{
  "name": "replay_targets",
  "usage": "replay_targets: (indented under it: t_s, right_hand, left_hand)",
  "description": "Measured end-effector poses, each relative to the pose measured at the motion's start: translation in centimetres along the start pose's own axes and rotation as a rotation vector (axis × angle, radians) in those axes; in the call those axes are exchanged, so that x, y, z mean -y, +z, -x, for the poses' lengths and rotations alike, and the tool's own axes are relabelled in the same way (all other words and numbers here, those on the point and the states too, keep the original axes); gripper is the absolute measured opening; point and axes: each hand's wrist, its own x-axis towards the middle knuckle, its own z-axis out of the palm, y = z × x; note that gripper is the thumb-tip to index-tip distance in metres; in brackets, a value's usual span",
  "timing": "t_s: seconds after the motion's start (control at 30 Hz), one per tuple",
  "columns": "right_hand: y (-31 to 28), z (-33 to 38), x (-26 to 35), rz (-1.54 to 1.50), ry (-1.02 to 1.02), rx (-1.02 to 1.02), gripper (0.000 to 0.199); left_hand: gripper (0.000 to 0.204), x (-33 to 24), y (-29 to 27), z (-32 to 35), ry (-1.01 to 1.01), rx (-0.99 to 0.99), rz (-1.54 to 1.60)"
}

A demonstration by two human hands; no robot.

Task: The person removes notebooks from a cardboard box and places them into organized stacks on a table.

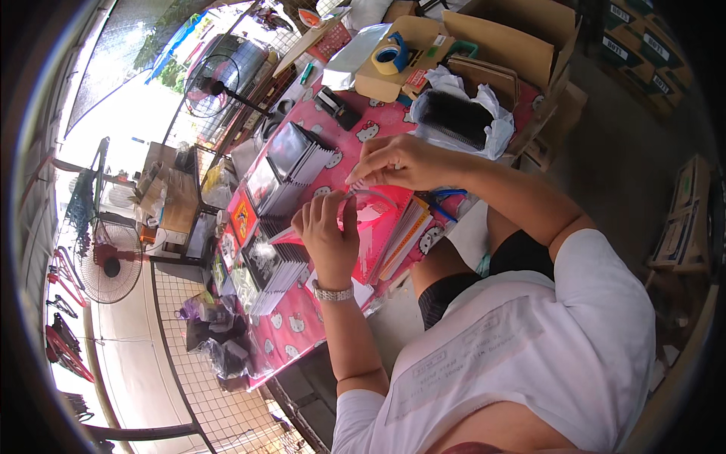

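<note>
My right hand [395, 161] is closed in a pinch at the upper end of a thin, pale curved strip [372, 194], perhaps a binding coil. Below it my left hand [330, 227], with a metal watch at the wrist, curls its fingers around the edge of bright pink sheets [369, 240]. The strip arcs between both hands over these sheets. Its exact kind is too small to tell. Just beside the sheets lies an orange-yellow ruler [406, 236]. Blue-handled pliers [445, 204] rest near the table's front edge.
Stacks of spiral-bound notebooks [274, 261] stand left on the pink patterned table cover [291, 324]. Behind my right hand, black coils [456, 119] sit in white paper. Cardboard boxes [522, 38], a tape roll [389, 57] and a black stapler-like tool [337, 108] fill the far side.
</note>
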Motion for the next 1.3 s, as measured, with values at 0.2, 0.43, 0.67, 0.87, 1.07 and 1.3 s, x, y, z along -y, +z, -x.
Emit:
replay_targets:
  t_s: [0.2, 0.43, 0.67, 0.87, 1.07, 1.3]
  right_hand:
    - [0.5, -0.3, 1.4, 0.159, -0.046, -0.098, 0.036]
    - [1.0, 0.0, 1.0, 0.373, -0.091, -0.126, 0.030]
    - [1.2, 0.1, 0.5, 0.304, -0.178, -0.107, 0.031]
    - [1.5, -0.1, 1.3, -0.059, 0.112, -0.128, 0.026]
    - [1.2, 0.5, 0.8, 0.090, -0.124, -0.051, 0.027]
    - [1.7, 0.5, 3.2, 0.334, 0.067, -0.064, 0.024]
  left_hand:
    - [0.016, 0.3, -0.1, 0.1, -0.001, 0.000, 0.005]
    - [0.016, 0.2, 0.0, 0.0, -0.005, -0.001, 0.007]
    - [0.015, 0.5, 0.1, -0.2, 0.006, -0.007, 0.010]
    - [0.014, 0.4, -0.3, -0.3, -0.008, 0.013, 0.014]
    - [0.016, 0.7, -0.2, -0.1, -0.005, 0.059, 0.037]
    - [0.024, -0.5, -0.5, -0.2, -0.036, 0.025, 0.009]
